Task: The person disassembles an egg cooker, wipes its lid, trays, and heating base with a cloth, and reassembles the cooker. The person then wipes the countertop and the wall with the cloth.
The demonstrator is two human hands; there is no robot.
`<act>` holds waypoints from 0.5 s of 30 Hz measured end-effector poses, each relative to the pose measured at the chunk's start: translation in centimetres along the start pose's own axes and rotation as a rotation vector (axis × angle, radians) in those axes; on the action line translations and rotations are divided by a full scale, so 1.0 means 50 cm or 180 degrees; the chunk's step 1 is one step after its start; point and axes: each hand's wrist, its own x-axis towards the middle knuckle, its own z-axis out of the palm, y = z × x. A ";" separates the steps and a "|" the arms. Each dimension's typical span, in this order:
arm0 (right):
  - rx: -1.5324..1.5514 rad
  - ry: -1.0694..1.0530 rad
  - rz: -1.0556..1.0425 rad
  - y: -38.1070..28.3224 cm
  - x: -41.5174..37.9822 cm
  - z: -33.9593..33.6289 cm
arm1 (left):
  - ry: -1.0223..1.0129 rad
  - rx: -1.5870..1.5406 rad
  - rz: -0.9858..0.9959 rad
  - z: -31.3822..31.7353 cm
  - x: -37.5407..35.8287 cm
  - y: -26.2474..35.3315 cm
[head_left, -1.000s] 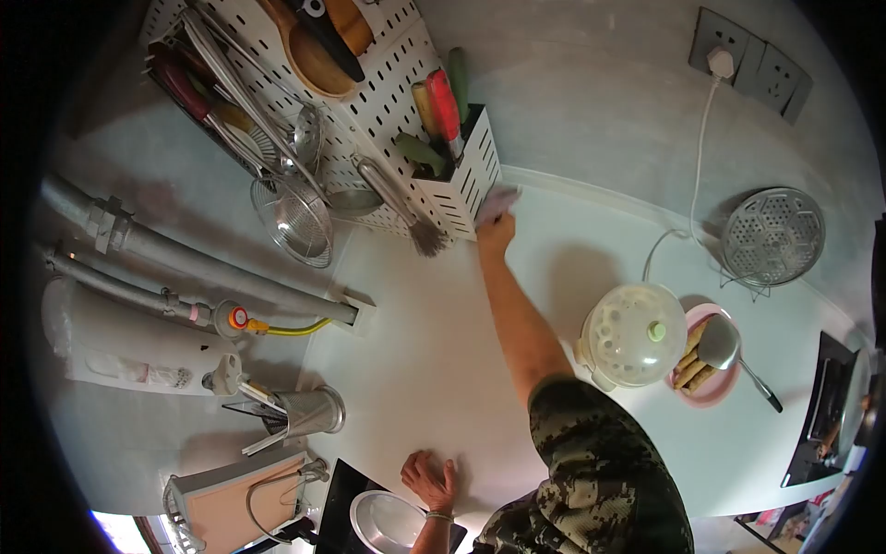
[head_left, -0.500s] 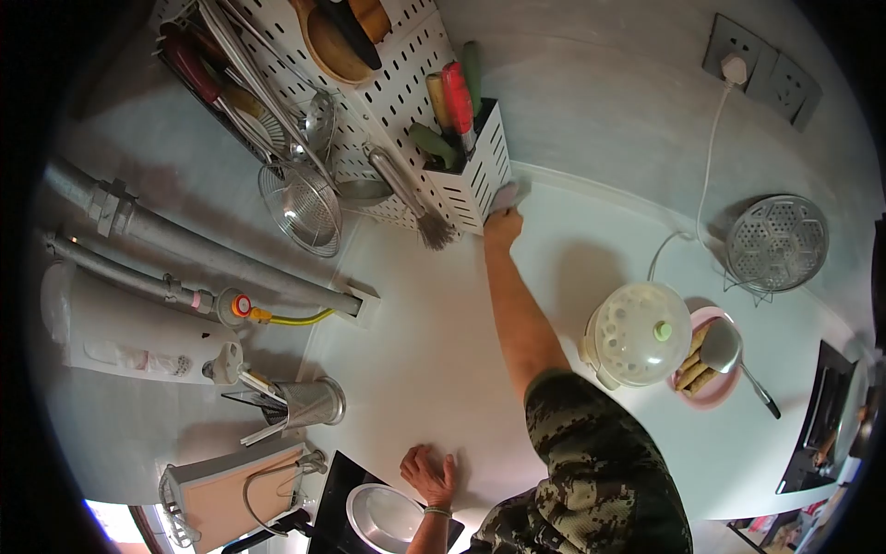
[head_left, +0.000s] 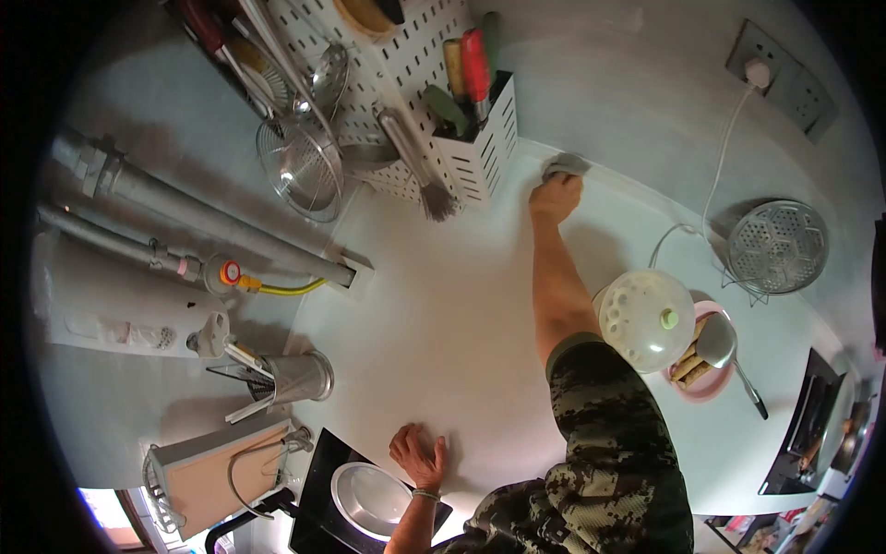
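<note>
My right hand [head_left: 556, 197] is at the back edge of the white counter [head_left: 434, 305], its fingers closed on a grey cloth [head_left: 566, 164]. Most of the cloth is hidden behind the hand; the visible part touches the counter near the wall. My left hand [head_left: 419, 457] rests on the counter near the front, fingers apart and holding nothing. Beside that wrist is a round metal bowl [head_left: 372, 499] in a dark sink area. Right of my right forearm stands a cream egg cooker [head_left: 646, 320] with a clear lid.
A white knife holder [head_left: 482, 152] hangs on the pegboard near my right hand. Rolls and a ladle [head_left: 716, 340] lie on a pink plate [head_left: 709, 395]. A steamer rack [head_left: 778, 247] leans at the wall. The cooker's cord [head_left: 717, 175] runs to a socket. A utensil pot [head_left: 303, 376] stands left.
My right hand has moved right along the back edge with the cloth, away from the knife holder. My left hand stays on the counter. The view has shifted slightly.
</note>
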 end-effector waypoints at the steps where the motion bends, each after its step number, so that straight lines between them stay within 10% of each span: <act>1: -0.0108 0.0048 -0.0497 0.003 -0.024 0.027 | -0.0029 -0.0003 -0.0021 -0.002 -0.007 -0.001; 15: 0.0359 -0.0345 -0.2044 -0.012 -0.187 -0.009 | -0.0021 -0.0089 0.0036 -0.007 0.000 -0.001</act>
